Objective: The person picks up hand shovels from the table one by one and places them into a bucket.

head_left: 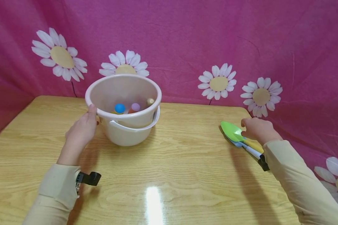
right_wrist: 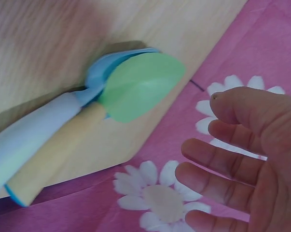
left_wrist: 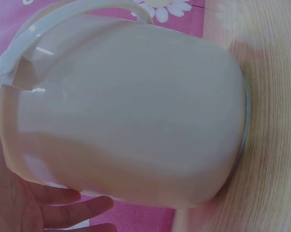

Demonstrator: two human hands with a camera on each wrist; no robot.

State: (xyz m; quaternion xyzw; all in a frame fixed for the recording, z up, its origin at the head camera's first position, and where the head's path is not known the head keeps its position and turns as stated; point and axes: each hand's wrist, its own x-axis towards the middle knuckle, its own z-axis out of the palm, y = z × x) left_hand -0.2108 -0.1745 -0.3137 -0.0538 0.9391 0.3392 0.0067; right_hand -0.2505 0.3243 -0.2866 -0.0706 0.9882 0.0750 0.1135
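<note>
A pale bucket (head_left: 130, 137) stands upright on the wooden table, its handle hanging down across the front. My left hand (head_left: 83, 129) holds its rim at the left; the fingers (left_wrist: 77, 212) lie along the outer wall in the left wrist view, and the thumb is hidden there. At the right, a green trowel (right_wrist: 140, 87) with a yellow handle lies on a blue trowel (right_wrist: 99, 67) with a pale handle. My right hand (head_left: 259, 129) hovers over them, holding nothing, with fingers spread and loosely bent in the right wrist view.
Inside the bucket are a blue ball (head_left: 119, 108), a purple ball (head_left: 135, 107), something orange under it, and a beige round piece (head_left: 150, 101). A pink cloth (head_left: 174, 37) with daisies hangs behind the table (head_left: 186, 162). Both trowels lie near the table's right edge.
</note>
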